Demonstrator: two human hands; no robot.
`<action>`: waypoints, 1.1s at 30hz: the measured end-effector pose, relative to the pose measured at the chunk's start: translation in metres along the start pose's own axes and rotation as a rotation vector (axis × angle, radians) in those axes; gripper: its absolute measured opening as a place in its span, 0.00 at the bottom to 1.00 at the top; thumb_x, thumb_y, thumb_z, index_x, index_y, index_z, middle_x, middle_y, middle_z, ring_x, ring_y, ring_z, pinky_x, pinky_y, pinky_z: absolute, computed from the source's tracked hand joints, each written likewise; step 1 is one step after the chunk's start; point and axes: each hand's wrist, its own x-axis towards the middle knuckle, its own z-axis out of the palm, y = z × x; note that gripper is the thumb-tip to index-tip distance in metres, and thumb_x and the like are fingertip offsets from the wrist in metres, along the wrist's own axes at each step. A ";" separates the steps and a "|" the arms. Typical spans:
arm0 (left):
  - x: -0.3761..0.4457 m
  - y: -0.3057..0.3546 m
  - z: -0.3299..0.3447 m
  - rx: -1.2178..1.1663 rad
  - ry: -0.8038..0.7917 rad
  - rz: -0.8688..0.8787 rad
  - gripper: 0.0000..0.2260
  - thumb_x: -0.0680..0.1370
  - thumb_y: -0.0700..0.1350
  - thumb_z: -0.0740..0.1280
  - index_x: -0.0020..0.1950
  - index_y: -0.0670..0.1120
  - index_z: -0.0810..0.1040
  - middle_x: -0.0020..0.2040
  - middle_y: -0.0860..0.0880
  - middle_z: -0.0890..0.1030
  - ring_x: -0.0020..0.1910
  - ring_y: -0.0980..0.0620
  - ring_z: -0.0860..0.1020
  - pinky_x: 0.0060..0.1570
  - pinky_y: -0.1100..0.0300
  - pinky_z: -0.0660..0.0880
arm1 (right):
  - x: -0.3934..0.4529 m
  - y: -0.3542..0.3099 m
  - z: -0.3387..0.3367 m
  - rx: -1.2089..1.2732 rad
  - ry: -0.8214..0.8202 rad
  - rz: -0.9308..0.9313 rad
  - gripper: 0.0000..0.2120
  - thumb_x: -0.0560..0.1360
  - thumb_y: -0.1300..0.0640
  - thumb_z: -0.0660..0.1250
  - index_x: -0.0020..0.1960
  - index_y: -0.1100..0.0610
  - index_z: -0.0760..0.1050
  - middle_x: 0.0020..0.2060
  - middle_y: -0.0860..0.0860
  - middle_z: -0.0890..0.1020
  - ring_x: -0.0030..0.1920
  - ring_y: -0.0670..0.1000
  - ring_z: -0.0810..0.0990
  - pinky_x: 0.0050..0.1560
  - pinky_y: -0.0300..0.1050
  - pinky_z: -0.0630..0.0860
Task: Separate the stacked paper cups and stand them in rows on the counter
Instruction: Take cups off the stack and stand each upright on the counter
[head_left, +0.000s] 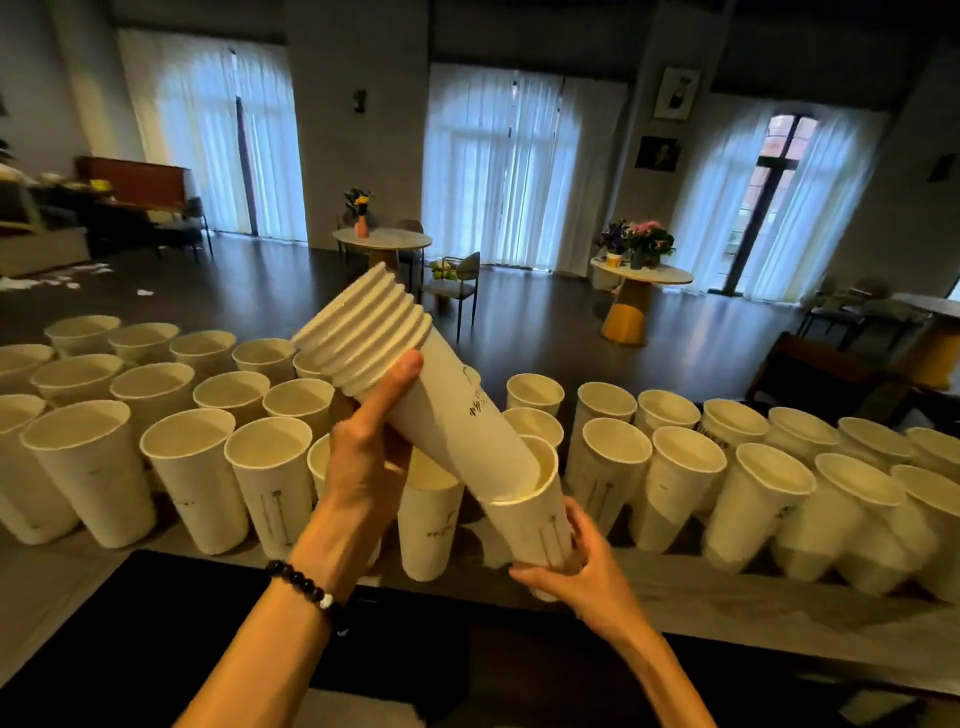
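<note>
My left hand (366, 457) grips a tilted stack of white paper cups (415, 374) just below its rims, which point up and to the left. My right hand (576, 561) holds the lowest cup (524, 514) by its base; that cup has slid partly off the stack's bottom end. Both hands hang above the grey counter (727, 597). Many single white cups stand upright in rows on the counter, a group on the left (192, 467) and a group on the right (753, 499). One cup (428, 525) stands right behind my hands.
A black surface (171, 613) lies along the counter's near side under my arms. Beyond the counter is a dark floor with round tables (382, 240) (641, 275), chairs and flower vases. Curtained windows line the far wall.
</note>
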 end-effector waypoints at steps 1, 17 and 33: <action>0.003 0.006 0.001 -0.036 0.027 0.031 0.40 0.54 0.59 0.84 0.63 0.49 0.79 0.66 0.38 0.78 0.66 0.41 0.77 0.63 0.44 0.76 | 0.004 0.008 -0.001 0.014 0.024 0.018 0.41 0.63 0.57 0.81 0.66 0.38 0.62 0.60 0.37 0.69 0.64 0.44 0.69 0.62 0.45 0.70; 0.013 0.005 0.010 -0.021 0.018 0.114 0.41 0.60 0.57 0.82 0.69 0.46 0.74 0.61 0.43 0.82 0.63 0.42 0.79 0.56 0.48 0.78 | 0.047 0.054 0.013 0.037 -0.018 0.036 0.50 0.56 0.50 0.85 0.72 0.44 0.64 0.65 0.40 0.75 0.66 0.43 0.72 0.64 0.46 0.73; -0.028 -0.059 0.065 0.215 -0.393 -0.155 0.36 0.54 0.56 0.84 0.59 0.50 0.77 0.49 0.51 0.85 0.51 0.50 0.84 0.50 0.54 0.81 | -0.022 -0.032 -0.040 0.570 -0.257 -0.016 0.30 0.65 0.31 0.70 0.60 0.49 0.80 0.54 0.57 0.84 0.51 0.55 0.84 0.50 0.50 0.82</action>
